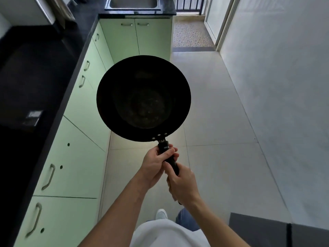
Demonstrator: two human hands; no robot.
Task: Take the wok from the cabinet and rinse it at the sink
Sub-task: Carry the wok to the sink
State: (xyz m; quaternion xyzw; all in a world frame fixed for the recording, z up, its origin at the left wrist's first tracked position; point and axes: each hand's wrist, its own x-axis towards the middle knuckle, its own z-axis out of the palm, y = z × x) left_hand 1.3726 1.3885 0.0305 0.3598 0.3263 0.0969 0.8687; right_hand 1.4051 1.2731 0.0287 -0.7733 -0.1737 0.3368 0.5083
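A black wok with a straight black handle hangs level in mid-air over the floor, bowl facing up. My left hand grips the handle just behind the rivets. Farther back on the same handle sits my right hand, also closed around it. The steel sink is set in the black counter at the far end of the kitchen, well ahead of the wok. All the pale green cabinet doors along the left are closed.
A black countertop runs down the left side above the green cabinets. White tiled floor stretches ahead, with a white wall on the right. A doorway with a pebbled mat lies beyond the sink counter.
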